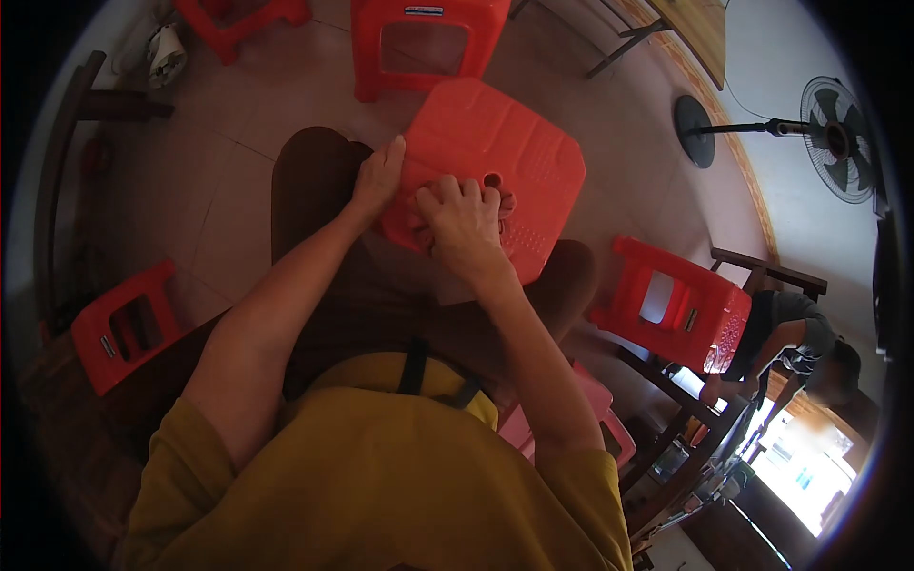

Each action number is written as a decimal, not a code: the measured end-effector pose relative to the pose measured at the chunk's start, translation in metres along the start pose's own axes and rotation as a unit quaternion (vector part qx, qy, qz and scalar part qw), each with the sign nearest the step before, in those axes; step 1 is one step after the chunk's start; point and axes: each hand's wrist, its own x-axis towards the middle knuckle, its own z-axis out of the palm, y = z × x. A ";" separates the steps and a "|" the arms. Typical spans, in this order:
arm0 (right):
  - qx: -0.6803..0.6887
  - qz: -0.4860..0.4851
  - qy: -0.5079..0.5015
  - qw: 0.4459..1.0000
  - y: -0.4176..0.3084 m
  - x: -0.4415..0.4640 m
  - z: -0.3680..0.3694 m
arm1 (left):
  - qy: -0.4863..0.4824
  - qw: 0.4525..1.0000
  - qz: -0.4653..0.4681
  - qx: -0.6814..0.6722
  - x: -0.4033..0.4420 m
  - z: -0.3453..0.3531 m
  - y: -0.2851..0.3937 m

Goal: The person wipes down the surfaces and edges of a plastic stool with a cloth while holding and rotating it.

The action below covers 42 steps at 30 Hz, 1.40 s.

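Head view: red stool [533, 143] over the seated person's knees, seat up.
The left hand [379, 179] holds its side edge, fingers partly hidden; the right hand [464, 221] presses on the seat, fingers curled over a bunched red item [506, 202], mostly covered, beside a small round hole [492, 179].

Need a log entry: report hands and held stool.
Left hand gripping plastic stool. Right hand pressing bunched red cloth onto it. Another stool close ahead.
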 end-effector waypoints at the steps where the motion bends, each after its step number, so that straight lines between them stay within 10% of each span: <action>1: 0.018 -0.003 0.010 1.000 -0.003 -0.008 0.002 | 0.009 1.000 0.006 0.001 0.001 0.001 0.000; 30: -0.001 0.165 0.131 0.978 0.144 -0.020 -0.038 | 0.012 1.000 -0.007 0.012 -0.005 -0.002 0.004; 42: -0.029 0.289 -0.047 0.956 0.167 0.026 -0.048 | -0.005 1.000 -0.010 -0.005 -0.008 -0.003 0.011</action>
